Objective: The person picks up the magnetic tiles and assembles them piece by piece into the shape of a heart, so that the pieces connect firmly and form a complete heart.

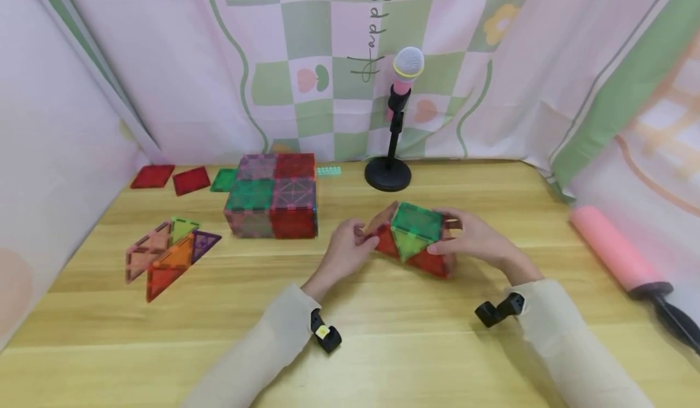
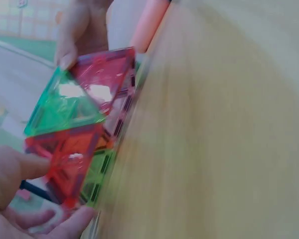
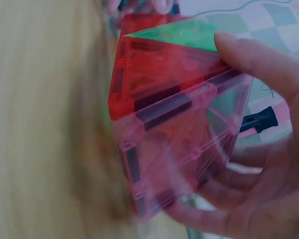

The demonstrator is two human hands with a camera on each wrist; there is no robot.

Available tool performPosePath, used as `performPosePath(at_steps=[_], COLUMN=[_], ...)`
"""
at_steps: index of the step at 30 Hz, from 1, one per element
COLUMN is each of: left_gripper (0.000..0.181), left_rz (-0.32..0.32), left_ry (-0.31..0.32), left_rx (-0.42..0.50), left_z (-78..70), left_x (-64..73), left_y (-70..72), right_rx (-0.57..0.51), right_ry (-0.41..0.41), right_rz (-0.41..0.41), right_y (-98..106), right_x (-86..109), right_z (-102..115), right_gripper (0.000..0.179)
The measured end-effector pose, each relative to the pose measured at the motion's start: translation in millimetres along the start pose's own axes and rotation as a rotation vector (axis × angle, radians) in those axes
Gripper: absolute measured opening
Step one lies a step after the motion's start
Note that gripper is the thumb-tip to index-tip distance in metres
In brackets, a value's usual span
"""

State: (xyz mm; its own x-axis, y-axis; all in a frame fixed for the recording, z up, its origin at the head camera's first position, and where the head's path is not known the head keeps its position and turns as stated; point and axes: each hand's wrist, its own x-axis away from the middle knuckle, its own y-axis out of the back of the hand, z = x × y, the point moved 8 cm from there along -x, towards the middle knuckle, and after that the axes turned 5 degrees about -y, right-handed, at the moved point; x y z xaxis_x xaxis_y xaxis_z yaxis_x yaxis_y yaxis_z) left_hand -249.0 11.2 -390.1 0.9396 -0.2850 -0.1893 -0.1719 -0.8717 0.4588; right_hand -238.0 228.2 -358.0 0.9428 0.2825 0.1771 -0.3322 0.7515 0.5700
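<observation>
A small structure of translucent magnetic tiles (image 1: 418, 221) is between both hands, with a green top and red triangles at its sides. My right hand (image 1: 478, 241) grips its right side; in the right wrist view the thumb lies on the upper edge and the fingers reach behind a pink tile (image 3: 179, 144). At the left end, my left hand (image 1: 344, 251) holds a red triangular tile (image 2: 72, 159) between thumb and fingers. The structure's far side is hidden in the head view.
A larger magnetic-tile block (image 1: 294, 222) stands back left. Loose triangular tiles (image 1: 169, 262) lie left of it, with red tiles (image 1: 191, 180) behind. A microphone on a stand (image 1: 388, 174) is at the back, and a pink cylinder with a black handle (image 1: 618, 250) lies right.
</observation>
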Motion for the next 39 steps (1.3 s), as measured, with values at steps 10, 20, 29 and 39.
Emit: performPosePath(at_steps=[10, 20, 29, 39], left_gripper=[0.028, 0.02, 0.014, 0.008], left_rz=[0.132, 0.051, 0.075, 0.196], left_ry=[0.297, 0.367, 0.357, 0.325], left_rx=[0.784, 0.992, 0.939, 0.865], left_z=[1.4, -28.0, -42.2, -50.8], left_x=[-5.2, -30.1, -30.5, -29.7], left_y=[-60.6, -97.7, -109.3, -122.9], right_rx=[-0.212, -0.639, -0.559, -0.158], right_ry=[-0.23, -0.301, -0.306, -0.252], right_rz=[0.006, 0.089, 0.137, -0.036], right_y=[8, 7, 10, 26], right_x=[-2.0, 5.6, 24.0, 48.0], right_z=[-15, -36, -57, -52], right_gripper=[0.077, 0.031, 0.027, 0.065])
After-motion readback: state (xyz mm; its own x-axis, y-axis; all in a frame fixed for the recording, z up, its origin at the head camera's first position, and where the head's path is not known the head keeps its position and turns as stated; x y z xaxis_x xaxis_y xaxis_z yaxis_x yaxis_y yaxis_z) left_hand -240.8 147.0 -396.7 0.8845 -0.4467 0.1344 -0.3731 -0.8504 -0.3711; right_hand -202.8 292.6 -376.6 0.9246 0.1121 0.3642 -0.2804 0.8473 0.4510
